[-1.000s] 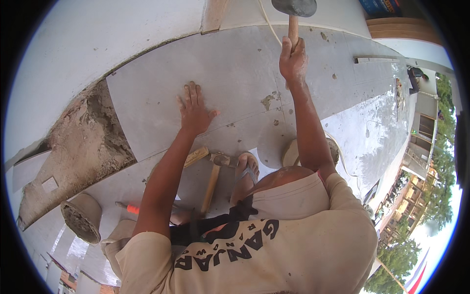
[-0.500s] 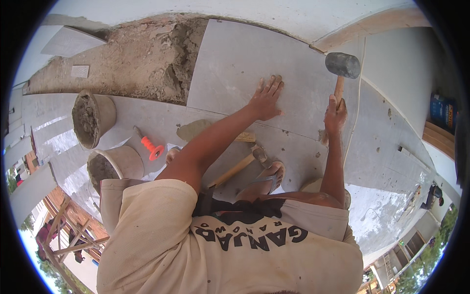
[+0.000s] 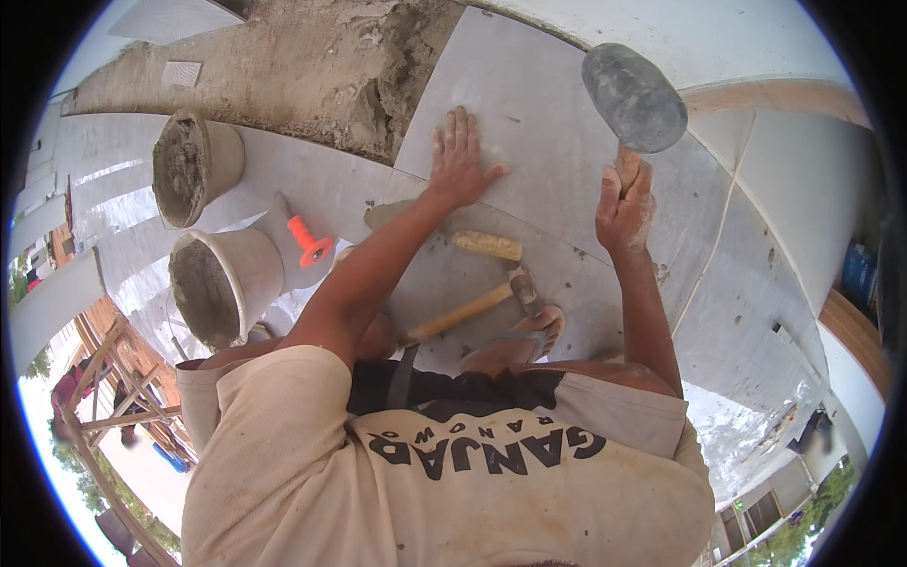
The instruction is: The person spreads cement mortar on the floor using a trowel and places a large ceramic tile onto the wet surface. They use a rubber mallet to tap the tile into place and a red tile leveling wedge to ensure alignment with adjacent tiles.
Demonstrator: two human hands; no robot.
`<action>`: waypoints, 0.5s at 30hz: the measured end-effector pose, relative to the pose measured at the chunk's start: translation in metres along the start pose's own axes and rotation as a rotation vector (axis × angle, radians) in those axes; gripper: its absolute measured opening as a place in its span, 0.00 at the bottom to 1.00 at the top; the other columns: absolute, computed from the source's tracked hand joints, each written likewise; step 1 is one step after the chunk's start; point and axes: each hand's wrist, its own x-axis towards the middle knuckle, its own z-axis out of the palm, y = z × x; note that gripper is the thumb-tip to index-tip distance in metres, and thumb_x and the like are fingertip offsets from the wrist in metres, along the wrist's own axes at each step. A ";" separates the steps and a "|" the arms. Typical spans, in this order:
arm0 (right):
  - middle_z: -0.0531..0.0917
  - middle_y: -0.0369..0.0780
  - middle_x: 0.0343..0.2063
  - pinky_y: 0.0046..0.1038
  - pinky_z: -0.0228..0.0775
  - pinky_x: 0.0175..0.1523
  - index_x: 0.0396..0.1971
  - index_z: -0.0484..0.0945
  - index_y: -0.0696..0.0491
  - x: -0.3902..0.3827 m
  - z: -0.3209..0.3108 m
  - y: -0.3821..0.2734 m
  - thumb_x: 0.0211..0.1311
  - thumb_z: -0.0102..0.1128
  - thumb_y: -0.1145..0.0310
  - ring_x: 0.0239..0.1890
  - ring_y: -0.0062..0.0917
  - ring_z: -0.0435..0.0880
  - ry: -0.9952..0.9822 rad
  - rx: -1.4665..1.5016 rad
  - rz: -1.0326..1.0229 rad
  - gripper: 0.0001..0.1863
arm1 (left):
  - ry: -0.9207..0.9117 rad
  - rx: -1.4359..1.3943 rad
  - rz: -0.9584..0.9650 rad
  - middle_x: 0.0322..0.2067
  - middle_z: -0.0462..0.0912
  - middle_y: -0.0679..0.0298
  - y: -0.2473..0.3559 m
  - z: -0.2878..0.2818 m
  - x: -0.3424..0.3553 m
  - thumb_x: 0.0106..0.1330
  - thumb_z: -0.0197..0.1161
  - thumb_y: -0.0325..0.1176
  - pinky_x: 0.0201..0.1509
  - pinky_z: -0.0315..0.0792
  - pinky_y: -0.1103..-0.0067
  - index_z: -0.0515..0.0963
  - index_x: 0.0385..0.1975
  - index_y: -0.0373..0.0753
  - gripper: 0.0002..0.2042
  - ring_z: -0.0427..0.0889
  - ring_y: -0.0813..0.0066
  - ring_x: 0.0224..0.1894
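Note:
My left hand (image 3: 460, 161) lies flat with spread fingers on a large grey floor tile (image 3: 529, 104), near its left edge. In my right hand (image 3: 624, 210) is the wooden handle of a rubber mallet (image 3: 635, 98), gripped below its dark grey head. The mallet head is raised over the right part of the tile. Below my left forearm lies a trowel, its wooden handle (image 3: 487, 246) and part of its mortar-smeared blade (image 3: 387, 215) showing. A hammer (image 3: 472, 307) with a wooden handle rests by my sandalled foot (image 3: 534, 331).
Two buckets (image 3: 227, 161) (image 3: 255, 274) of grey mortar stand at the left. Beside them lies a chisel with an orange hand guard (image 3: 310, 244). Rough mortar bed (image 3: 312, 76) borders the tile on its left. A white wall (image 3: 737, 42) rises beyond, and a string (image 3: 723, 227) runs along the right.
My left hand has shifted left and closer to the tile's left edge. The mallet has come up nearer the camera, its head larger and tilted. The whole view has shifted somewhat.

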 end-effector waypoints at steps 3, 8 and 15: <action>0.79 0.57 0.25 0.49 0.71 0.35 0.47 0.66 0.58 -0.008 0.033 0.041 0.68 0.53 0.60 0.32 0.56 0.80 -0.258 -0.193 0.094 0.17 | -0.017 -0.002 -0.003 0.72 0.35 0.41 0.000 0.001 -0.002 0.63 0.53 0.65 0.75 0.29 0.53 0.39 0.71 0.26 0.52 0.31 0.46 0.75; 0.79 0.55 0.25 0.49 0.69 0.36 0.41 0.70 0.58 0.030 0.019 -0.004 0.68 0.54 0.56 0.32 0.55 0.80 -0.344 -0.062 0.181 0.18 | 0.006 -0.056 -0.041 0.72 0.40 0.44 -0.004 -0.007 -0.007 0.63 0.56 0.60 0.76 0.32 0.57 0.44 0.70 0.27 0.49 0.34 0.51 0.75; 0.80 0.54 0.27 0.46 0.70 0.39 0.44 0.73 0.60 0.060 0.016 -0.039 0.68 0.54 0.56 0.33 0.50 0.82 -0.645 -0.158 0.054 0.20 | 0.447 -0.257 -0.333 0.56 0.69 0.50 -0.057 -0.029 -0.014 0.61 0.63 0.41 0.65 0.58 0.58 0.69 0.57 0.31 0.27 0.64 0.50 0.61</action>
